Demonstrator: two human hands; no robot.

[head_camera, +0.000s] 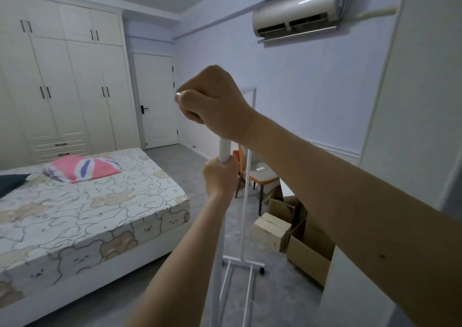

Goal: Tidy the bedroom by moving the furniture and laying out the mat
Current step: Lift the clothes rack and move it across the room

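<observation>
Nearest, both hands are wrapped around a white clothes rack (246,201). The left hand (220,176) grips the near upright post at about the centre of the view, fingers curled fully round it. The right hand (212,101), higher at 12 o'clock, is closed in a fist over the top of the same frame, where the post meets the top bar. The rack stands on the grey floor (175,276) just in front of the person, its base and one small black wheel (261,270) showing at 5 o'clock.

The risks come mostly from that base. Both grips sit high on a light, tall frame, so a hard push could tip it instead of rolling it, and a wheel could catch and jolt the frame.

At 4 o'clock, just beside the base, open cardboard boxes (295,236) lie on the floor; steering right would likely snag a wheel or leg on them. Behind them, at 3 o'clock, a chair (260,176) narrows the gap further.

At 9 o'clock the bed (87,214) with its bear-print sheet and a pink pillow (82,168) fills the left side, so swinging left could knock the frame against the bed corner.

Farther off, the closed door (156,101) at 11 o'clock and the wardrobe (70,89) at 10 o'clock are well apart from the rack. No mat is in view.
</observation>
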